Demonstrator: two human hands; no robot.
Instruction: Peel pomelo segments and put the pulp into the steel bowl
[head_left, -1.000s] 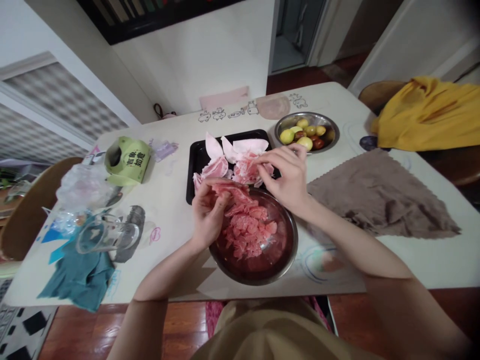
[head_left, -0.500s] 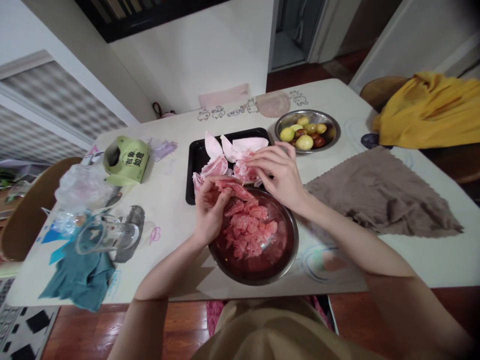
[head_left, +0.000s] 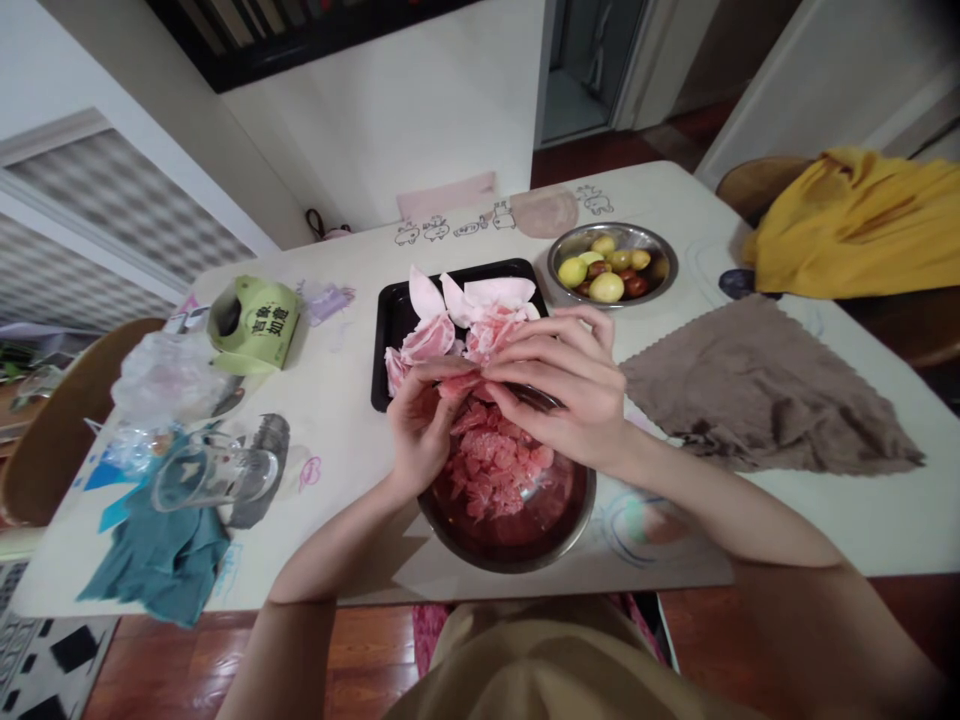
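A steel bowl [head_left: 570, 515] near the table's front edge holds several pieces of pink pomelo flesh [head_left: 495, 465]. Both hands meet above its far rim. My left hand [head_left: 421, 425] is curled around a pink pomelo segment [head_left: 459, 384]. My right hand [head_left: 562, 385] lies over it from the right, fingertips pinching the same segment. Just behind the hands, a black tray [head_left: 388, 320] carries a heap of pale pink peel and membrane [head_left: 469, 310].
A smaller steel bowl of green and red fruits [head_left: 609, 265] stands behind on the right. A brown cloth [head_left: 757, 390] lies to the right, a yellow cloth [head_left: 855, 225] on a chair beyond. On the left are a glass jug [head_left: 217, 470], a teal cloth [head_left: 161, 555], plastic bags [head_left: 161, 375] and a green tissue pack [head_left: 255, 320].
My right hand has come back from the peel on the tray toward me and now pinches the segment held in my left hand. The left hand has hardly moved.
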